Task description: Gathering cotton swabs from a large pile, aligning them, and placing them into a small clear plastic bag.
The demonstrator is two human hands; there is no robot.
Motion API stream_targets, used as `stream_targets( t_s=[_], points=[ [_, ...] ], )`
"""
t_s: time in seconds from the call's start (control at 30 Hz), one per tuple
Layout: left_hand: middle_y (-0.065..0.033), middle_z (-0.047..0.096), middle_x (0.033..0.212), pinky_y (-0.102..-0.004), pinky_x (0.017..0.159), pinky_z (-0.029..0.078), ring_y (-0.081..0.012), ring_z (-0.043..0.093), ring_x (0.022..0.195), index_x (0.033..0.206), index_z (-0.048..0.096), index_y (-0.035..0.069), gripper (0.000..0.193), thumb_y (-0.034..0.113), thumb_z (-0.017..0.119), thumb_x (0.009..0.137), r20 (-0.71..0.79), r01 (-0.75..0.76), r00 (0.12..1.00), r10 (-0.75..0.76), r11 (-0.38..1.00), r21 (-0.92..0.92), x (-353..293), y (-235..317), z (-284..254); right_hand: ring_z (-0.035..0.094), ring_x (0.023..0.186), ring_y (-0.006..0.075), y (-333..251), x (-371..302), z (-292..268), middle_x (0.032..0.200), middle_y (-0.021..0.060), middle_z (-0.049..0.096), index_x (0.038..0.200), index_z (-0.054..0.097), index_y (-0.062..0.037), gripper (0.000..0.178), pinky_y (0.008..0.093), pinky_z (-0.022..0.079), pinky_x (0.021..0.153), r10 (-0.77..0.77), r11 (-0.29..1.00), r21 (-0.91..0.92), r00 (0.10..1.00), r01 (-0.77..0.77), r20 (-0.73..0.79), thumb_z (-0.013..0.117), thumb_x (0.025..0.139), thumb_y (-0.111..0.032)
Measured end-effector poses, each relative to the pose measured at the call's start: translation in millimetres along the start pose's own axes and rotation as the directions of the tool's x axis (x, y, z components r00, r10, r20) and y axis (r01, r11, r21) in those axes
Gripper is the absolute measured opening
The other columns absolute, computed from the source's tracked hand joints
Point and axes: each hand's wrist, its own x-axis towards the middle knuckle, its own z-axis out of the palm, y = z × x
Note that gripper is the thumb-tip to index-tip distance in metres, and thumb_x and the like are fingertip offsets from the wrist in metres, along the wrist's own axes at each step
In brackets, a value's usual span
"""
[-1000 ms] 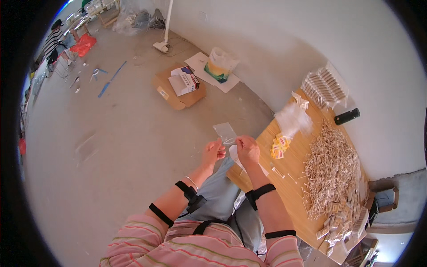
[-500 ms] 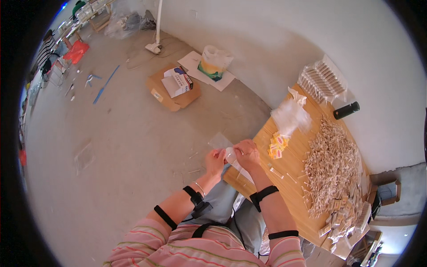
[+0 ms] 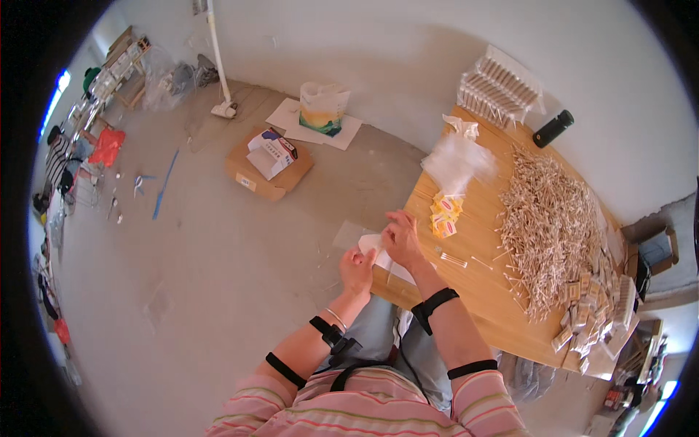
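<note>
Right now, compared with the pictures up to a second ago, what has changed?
The left hand has drawn back toward the body; it was level with the right hand, which is now farther forward. The clear bag has shifted leftward, and more of the white sheet shows between the hands. No release is visible. The stick pile, black cylinder and cardboard box stayed put; the camera turned.

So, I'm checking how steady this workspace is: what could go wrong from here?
The white piece in the left hand is at the table corner, so a slip might drop it onto the floor.

The few white sticks lie near the right forearm, which could brush them aside.

The small packs are heaped near the table's edge; a bump might knock some off.
</note>
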Motion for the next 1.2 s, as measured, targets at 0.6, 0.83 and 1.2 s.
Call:
stream_targets(
  t_s=[0.6, 0.83, 1.2],
  points=[
    [-0.0015, 0.062, 0.090, -0.0241, 0.075, 0.046, -0.0098, 0.058, 0.081, 0.111, 0.057, 0.001, 0.026, 0.009, 0.067, 0.089, 0.009, -0.111, 0.994, 0.110, 0.993, 0.035, 0, -26, -10, 0.046, 0.119, 0.0408, 1, 0, 1, 0.116, 0.0167, 0.058, 0.064, 0.059, -0.0041, 0.005, 0.0467, 0.040, 0.101, -0.018, 0.994, 0.104, 0.998, 0.025, -0.067, 0.063, 0.066, -0.007],
    [-0.0119, 0.061, 0.109, -0.0365, 0.088, 0.045, -0.0225, 0.056, 0.100, 0.122, 0.051, -0.001, 0.046, 0.014, 0.072, 0.083, -0.205, -0.313, 0.867, 0.454, 0.817, 0.484, -5, -33, -8, 0.051, 0.111, 0.0377, -2, -13, -5, 0.107, 0.0172, 0.059, 0.084, 0.062, -0.0076, 0.016, 0.0464, 0.038, 0.101, 0.008, 0.985, 0.173, 0.979, 0.028, -0.206, 0.062, 0.068, -0.004],
    [-0.0153, 0.055, 0.117, -0.0458, 0.097, 0.039, -0.0363, 0.048, 0.113, 0.120, 0.055, 0.003, 0.037, 0.008, 0.062, 0.083, 0.801, -0.946, 0.306, 0.515, 0.067, 0.318, -24, -8, 93, 0.053, 0.100, 0.0324, 60, -135, -130, 0.101, 0.0121, 0.059, 0.094, 0.070, -0.0072, 0.022, 0.0421, 0.043, 0.088, 0.309, 0.780, -0.261, 0.713, -0.569, -0.630, 0.065, 0.073, -0.003]
  ],
)
